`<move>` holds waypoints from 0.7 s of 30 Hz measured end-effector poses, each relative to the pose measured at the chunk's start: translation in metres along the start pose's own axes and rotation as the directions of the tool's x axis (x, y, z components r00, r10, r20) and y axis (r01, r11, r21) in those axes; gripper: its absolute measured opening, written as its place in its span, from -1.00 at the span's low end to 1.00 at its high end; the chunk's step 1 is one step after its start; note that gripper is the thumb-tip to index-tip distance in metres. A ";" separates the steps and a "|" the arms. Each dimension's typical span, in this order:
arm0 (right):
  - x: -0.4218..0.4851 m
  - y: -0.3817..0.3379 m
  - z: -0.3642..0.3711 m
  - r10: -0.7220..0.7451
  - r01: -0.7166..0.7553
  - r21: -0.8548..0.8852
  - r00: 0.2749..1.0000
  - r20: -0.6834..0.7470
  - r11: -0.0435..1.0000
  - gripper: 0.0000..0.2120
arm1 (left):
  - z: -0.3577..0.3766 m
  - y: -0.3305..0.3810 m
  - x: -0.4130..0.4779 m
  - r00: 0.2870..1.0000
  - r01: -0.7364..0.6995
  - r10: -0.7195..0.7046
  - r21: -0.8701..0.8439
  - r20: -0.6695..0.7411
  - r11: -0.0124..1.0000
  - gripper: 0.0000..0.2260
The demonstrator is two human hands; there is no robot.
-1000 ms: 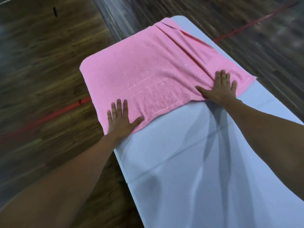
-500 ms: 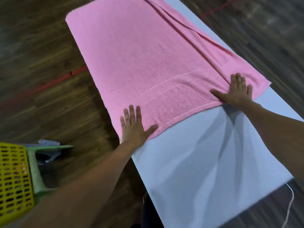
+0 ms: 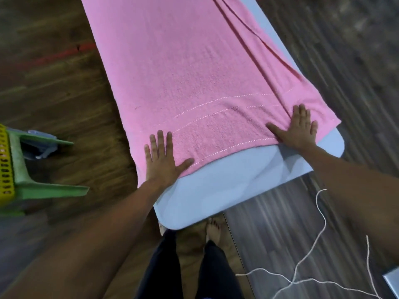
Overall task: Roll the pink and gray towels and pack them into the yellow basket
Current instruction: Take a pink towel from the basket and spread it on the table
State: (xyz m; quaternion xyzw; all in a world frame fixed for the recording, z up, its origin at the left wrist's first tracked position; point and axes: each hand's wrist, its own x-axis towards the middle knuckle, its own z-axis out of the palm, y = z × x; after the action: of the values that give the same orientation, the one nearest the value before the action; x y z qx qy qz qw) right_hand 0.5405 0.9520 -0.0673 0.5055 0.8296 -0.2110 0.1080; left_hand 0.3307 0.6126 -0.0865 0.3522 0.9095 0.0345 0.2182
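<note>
Hands lie flat, both yours, on the pink towel [image 3: 194, 72]. Your left hand [image 3: 160, 160] presses the towel's near left corner at the table's [image 3: 226, 186] left edge, fingers straight and slightly spread, thumb out to the right, gripping nothing. Your right hand [image 3: 299, 130] rests palm down by the towel's near right corner, fingers straight, thumb pointing left, nothing held. The towel is spread lengthwise along the table and covers its left edge; its near hem stops short of the table's near edge, leaving pale tabletop bare. A long crease [image 3: 259, 46] runs down its right side to your right hand. Off the table's left edge the yellow basket [image 3: 5, 165] shows at the frame's border, against a green plastic stand [image 3: 32, 186]. A grey-blue bundle [image 3: 38, 147] beside it may be the gray towel, though blur hides it. A white cord [image 3: 313, 244] lies on the floor near the table's near right corner.
</note>
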 end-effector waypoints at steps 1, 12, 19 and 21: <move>-0.009 0.008 0.003 0.002 -0.002 -0.004 1.000 0.000 1.000 0.07 | 0.005 0.003 -0.011 1.000 -0.006 0.006 -0.002 0.001 1.000 -0.05; -0.046 0.001 -0.014 0.080 -0.075 0.112 0.996 -0.048 0.991 -0.16 | -0.008 0.023 -0.052 0.997 0.036 -0.045 -0.121 -0.066 0.992 -0.24; -0.117 -0.006 -0.029 0.201 -0.091 0.585 0.972 -0.126 0.806 -0.71 | -0.059 0.094 -0.050 0.980 -0.193 0.172 -0.273 -0.099 0.942 -0.78; -0.133 0.008 -0.039 0.244 -0.119 0.664 0.965 -0.098 0.738 -0.78 | -0.068 0.134 -0.045 0.963 -0.269 0.250 -0.307 -0.100 0.913 -0.81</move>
State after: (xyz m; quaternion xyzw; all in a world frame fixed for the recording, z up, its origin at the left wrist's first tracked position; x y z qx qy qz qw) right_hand 0.6113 0.8676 0.0179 0.6067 0.6567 -0.4289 -0.1296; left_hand 0.4153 0.6895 0.0208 0.4290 0.8431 0.2196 0.2388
